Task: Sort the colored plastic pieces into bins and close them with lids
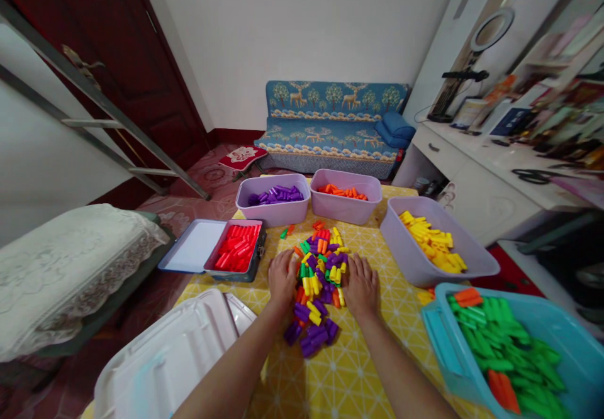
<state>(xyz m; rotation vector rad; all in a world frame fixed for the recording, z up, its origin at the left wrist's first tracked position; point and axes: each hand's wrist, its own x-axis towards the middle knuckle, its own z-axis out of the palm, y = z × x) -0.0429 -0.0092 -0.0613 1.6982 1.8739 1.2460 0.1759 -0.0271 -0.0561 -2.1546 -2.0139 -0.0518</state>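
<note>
A mixed pile of small plastic tube-shaped pieces (311,284), in purple, yellow, green, orange and red, lies on the yellow patterned tablecloth (340,368). They look like pen caps, though the exact kind is unclear. My left hand (283,277) rests against the pile's left side with its fingers stretched forward. On the opposite side, my right hand (361,284) lies flat with fingers spread, its thumb side touching the pieces. Neither hand grips anything. Some loose purple pieces (314,338) sit at the near end of the pile.
Around the pile stand a tub of purple pieces (243,202), a tub of orange pieces (346,212), a tub of yellow pieces (406,262), a turquoise tub of green pieces (453,368) and a hinged tin of red pieces (236,247). White lids (174,350) lie at near left.
</note>
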